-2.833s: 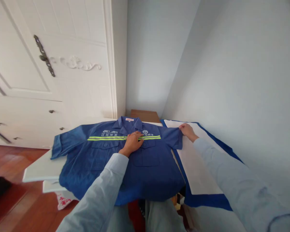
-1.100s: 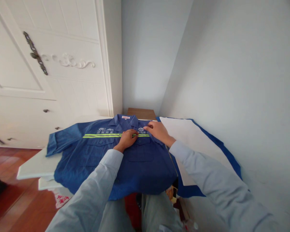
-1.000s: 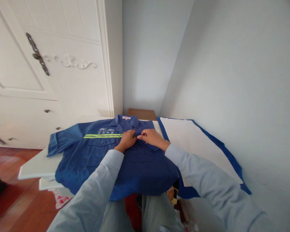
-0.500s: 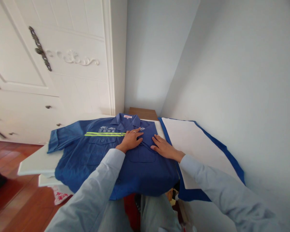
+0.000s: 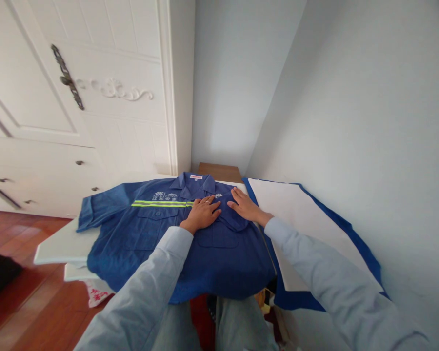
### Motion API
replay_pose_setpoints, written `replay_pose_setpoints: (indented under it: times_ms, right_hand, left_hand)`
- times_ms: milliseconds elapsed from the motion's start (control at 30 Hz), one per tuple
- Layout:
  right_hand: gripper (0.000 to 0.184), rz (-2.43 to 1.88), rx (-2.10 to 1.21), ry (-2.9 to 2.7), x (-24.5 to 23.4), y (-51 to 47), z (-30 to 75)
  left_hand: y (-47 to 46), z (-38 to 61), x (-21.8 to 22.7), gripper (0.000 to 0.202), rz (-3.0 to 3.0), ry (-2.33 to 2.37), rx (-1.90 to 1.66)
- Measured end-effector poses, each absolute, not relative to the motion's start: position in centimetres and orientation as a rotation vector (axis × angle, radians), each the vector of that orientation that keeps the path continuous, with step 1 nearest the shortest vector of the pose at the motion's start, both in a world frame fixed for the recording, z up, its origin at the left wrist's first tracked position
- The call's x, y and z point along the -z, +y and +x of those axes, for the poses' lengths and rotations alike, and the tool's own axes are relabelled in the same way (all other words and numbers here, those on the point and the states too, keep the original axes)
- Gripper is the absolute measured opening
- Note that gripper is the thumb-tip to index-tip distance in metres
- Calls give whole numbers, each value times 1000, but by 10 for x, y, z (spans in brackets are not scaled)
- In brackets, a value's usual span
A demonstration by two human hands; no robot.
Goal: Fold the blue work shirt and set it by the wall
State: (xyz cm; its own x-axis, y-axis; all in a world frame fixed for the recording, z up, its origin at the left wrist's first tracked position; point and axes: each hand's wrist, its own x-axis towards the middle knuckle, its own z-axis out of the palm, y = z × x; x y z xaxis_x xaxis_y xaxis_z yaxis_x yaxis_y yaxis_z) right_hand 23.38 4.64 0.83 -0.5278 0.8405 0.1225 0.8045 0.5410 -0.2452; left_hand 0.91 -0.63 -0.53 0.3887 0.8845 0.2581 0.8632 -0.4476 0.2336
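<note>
A blue work shirt (image 5: 146, 239) with a yellow-green reflective stripe lies face up on a white board (image 5: 56, 246). Its right sleeve is folded in over the chest; the left sleeve (image 5: 95, 209) still lies spread out. My left hand (image 5: 203, 212) rests flat, fingers spread, on the middle of the chest, a ring on one finger. My right hand (image 5: 245, 205) lies flat with fingers stretched on the folded-in sleeve beside it. Both hands hold nothing.
A white sheet with a blue border (image 5: 314, 234) lies to the right against the grey wall. A white panelled wardrobe (image 5: 95, 97) stands behind on the left. A wooden piece (image 5: 219, 171) sits in the far corner. Red-brown floor (image 5: 14, 302) is at left.
My right hand carried the right sleeve from the shirt's outer edge inward over the chest, let it go, and now presses flat on the fold. My left hand stayed on the chest.
</note>
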Motion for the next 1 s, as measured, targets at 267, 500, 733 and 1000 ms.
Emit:
replay_pose_setpoints:
  times_ms: [267,500,733,1000]
  right_hand:
    - [75,-1505,-226,-2611,12,76,228]
    - [76,-1535,-183,-2590,11,68,227]
    - [74,-1601,-165,-2650,12,71,226]
    - [77,-1592,-147,-2637,15,73,224]
  left_hand:
    - [-7,8,4,52,2497,1648,-597]
    - [-7,9,3,42,2459,1604,-725]
    - [-17,18,-3,53,2733,1352,-618]
    - [-13,20,5,60,2782,1341,-437]
